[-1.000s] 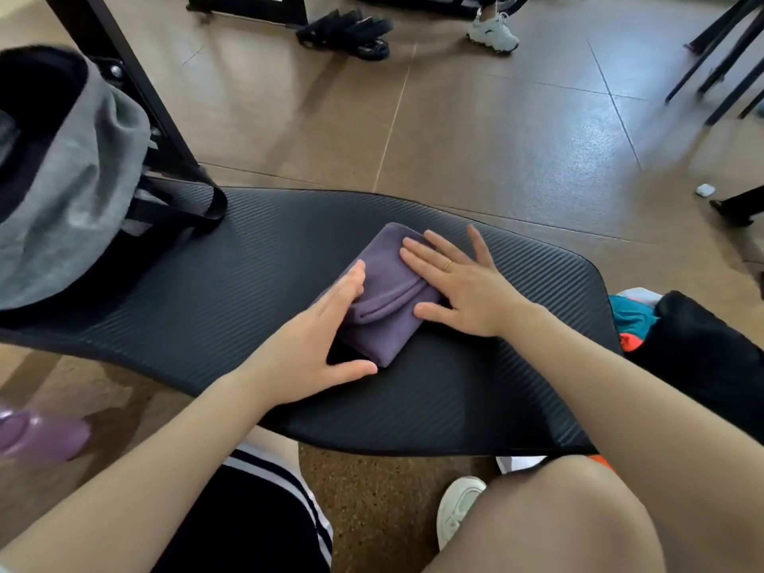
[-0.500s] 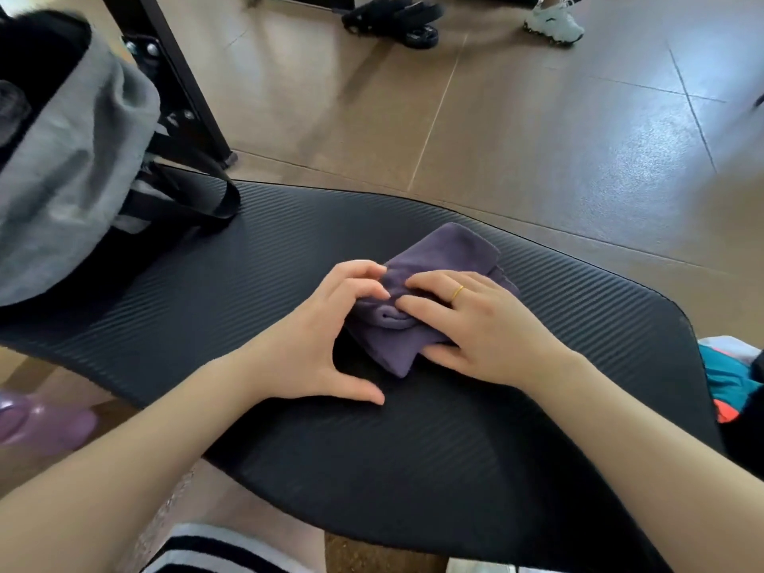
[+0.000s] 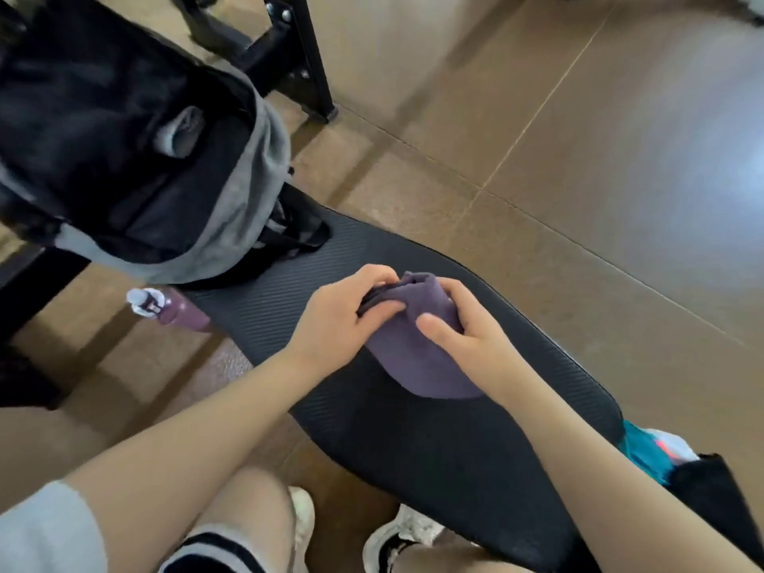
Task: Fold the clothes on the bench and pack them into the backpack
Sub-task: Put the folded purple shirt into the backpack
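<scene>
Both hands grip 1 folded purple cloth (image 3: 417, 357) over the middle of the black ribbed bench (image 3: 434, 448). The left hand (image 3: 345, 314) has its fingers curled over the cloth's far left corner, thumb laid across the top face, pinching the layered edge there. The right hand (image 3: 463, 328) curls its fingers round the far right edge, with its thumb pressing flat on the top. The cloth's long axis runs from that gripped far end toward the person and slightly to the right, ending in a rounded near edge that lies on or just above the bench pad; which of the 2 cannot be told. The far end appears raised a little between the hands.

To the far left, a grey backpack (image 3: 244, 200) with a dark lining sits on the bench's far end, its mouth gaping wide and facing up toward the camera. Its black straps (image 3: 297, 237) trail on the pad between bag and hands; nothing else lies between them. A purple bottle (image 3: 173, 312) with a pale cap stands beside the bench on the brown floor (image 3: 578, 159), just below the backpack. At the bench's right end, a teal garment (image 3: 645, 448) and a black one (image 3: 719, 498) lie heaped. A black metal frame (image 3: 306, 55) stands behind the backpack. The person's knees and 2 white shoes (image 3: 397, 535) show at the bottom.
</scene>
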### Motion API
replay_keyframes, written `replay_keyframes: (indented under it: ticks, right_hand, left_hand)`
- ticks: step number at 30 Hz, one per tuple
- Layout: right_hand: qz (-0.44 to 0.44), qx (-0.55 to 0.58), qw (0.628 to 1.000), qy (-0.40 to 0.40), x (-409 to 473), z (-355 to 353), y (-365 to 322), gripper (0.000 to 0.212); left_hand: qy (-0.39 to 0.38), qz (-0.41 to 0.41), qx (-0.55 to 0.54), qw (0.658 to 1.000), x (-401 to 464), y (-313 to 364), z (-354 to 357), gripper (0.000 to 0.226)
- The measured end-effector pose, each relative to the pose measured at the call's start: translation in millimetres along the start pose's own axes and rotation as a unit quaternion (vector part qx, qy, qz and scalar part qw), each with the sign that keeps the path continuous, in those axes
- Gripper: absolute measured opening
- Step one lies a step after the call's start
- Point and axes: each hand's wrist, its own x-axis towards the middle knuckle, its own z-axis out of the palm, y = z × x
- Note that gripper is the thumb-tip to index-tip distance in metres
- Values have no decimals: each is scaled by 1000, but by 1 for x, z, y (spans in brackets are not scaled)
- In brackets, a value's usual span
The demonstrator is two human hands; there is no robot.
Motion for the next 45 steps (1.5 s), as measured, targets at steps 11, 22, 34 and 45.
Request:
replay_keyframes:
  ticks: [11, 22, 34, 45]
  right_hand:
    - [100, 16, 992, -73, 62, 22, -181, 8]
    - [230, 95, 967, -48, 230, 142, -222, 14]
    - [345, 111, 931, -42, 345, 222, -166, 25]
    - [296, 71, 950, -74, 359, 246, -177, 26]
  left_hand:
    - [175, -230, 20, 957, 10, 42, -170, 46]
    - [93, -299, 124, 942, 84, -122, -298, 43]
    - [-91, -246, 470, 843, 132, -282, -302, 97]
    - [-9, -241, 225, 944, 149, -263, -390, 41]
